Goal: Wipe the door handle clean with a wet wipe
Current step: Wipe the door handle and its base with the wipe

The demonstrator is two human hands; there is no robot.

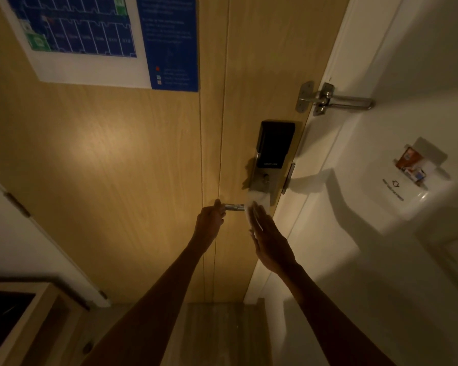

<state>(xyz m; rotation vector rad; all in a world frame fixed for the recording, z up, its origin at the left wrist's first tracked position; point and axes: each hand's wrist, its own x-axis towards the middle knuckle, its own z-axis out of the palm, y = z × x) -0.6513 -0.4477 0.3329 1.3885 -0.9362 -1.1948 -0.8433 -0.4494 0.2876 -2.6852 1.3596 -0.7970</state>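
A metal lever door handle [235,207] sticks out to the left from the lock plate [262,178] on the wooden door [117,159]. My left hand [210,220] grips the free end of the handle. My right hand [269,240] presses a white wet wipe [257,203] against the handle's base, right under the lock plate. The fingers lie flat and blurred over the wipe. The wipe hides the inner part of the handle.
A black electronic lock box [274,143] sits above the handle. A metal swing latch [328,97] bridges door and white frame. A key-card holder [413,165] is on the right wall, a blue evacuation plan [103,38] on the door, a wooden cabinet [19,313] at bottom left.
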